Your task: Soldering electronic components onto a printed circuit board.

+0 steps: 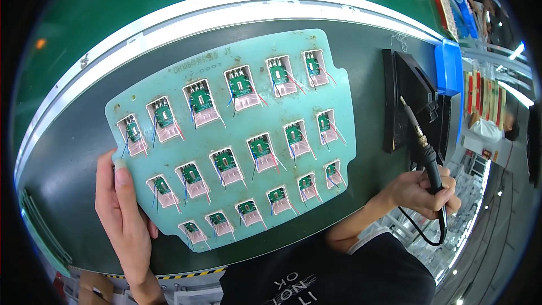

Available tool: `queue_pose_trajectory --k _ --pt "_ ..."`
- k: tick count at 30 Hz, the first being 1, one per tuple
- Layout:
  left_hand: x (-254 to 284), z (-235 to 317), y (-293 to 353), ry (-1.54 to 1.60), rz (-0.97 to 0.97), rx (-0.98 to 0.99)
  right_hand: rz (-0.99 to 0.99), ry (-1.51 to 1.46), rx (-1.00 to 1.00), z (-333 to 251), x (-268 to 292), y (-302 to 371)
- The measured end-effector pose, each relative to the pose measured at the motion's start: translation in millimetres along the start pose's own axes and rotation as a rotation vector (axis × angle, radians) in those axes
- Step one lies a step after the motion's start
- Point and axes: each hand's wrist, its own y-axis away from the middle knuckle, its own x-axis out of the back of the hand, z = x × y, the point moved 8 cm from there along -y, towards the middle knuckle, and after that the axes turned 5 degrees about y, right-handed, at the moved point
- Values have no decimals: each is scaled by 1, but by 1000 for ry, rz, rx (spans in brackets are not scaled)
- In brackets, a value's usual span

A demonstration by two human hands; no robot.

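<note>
My left hand (125,209) grips the left edge of a light green fixture board (237,130), thumb on top and fingers around the side. The board lies tilted over the dark work mat. Rows of white plastic housings sit in its cutouts, each with a small green circuit board (200,100) and thin red, blue and white wires. My right hand (426,192) is closed around the handle of a soldering iron (432,169). The iron's tip points up and away, right of the fixture board, touching nothing. Its black cord loops below the hand.
A black soldering iron stand (415,90) stands on the right of the mat (361,68), beside a blue bin (449,68). A white rail (265,8) runs along the far edge. Green strips (42,231) lie at the left. Another person (488,130) is far right.
</note>
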Motion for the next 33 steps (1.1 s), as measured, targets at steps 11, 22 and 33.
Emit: queue_pose_trajectory --k 11,22,33 --pt "1 0 0 -49 50 9 -20 -55 0 2 1 -3" --pt "0 2 0 -3 11 -6 20 52 -5 -3 -5 2" --pt "0 3 -2 -8 -21 14 -4 78 1 -8 -6 1"
